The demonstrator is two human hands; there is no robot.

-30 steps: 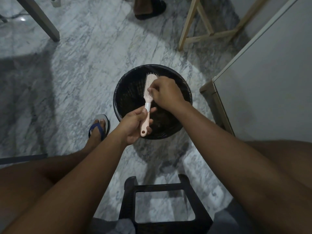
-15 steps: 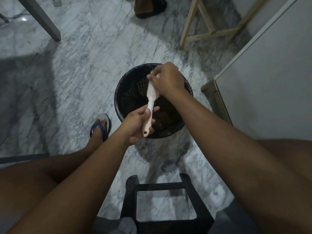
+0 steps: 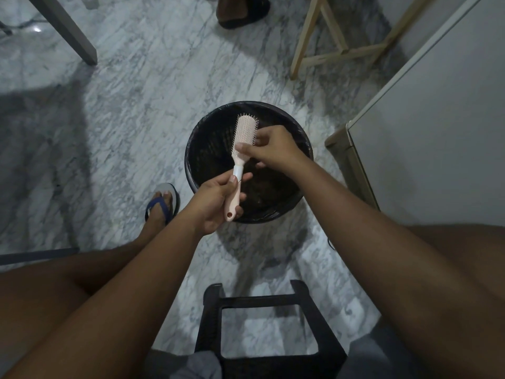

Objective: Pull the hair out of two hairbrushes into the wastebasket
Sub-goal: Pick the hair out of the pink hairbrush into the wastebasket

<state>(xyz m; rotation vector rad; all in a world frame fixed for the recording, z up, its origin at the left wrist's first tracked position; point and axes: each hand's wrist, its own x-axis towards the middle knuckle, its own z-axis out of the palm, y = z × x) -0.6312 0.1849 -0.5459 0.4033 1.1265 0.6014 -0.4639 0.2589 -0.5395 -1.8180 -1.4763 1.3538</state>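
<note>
Over the wastebasket [image 3: 189, 160], you held the hairbrush [image 3: 246, 129], fingers of your left hand [image 3: 213, 205] clamped round its handle, right hand [image 3: 273, 149] fingers pinched at the lower bristles, so hair would drop in.

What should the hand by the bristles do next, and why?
Probably pull away from the hairbrush and let go over the wastebasket. The left hand grips the handle, the right hand has curled fingers at the bristles, and the brush is above the basket.
</note>
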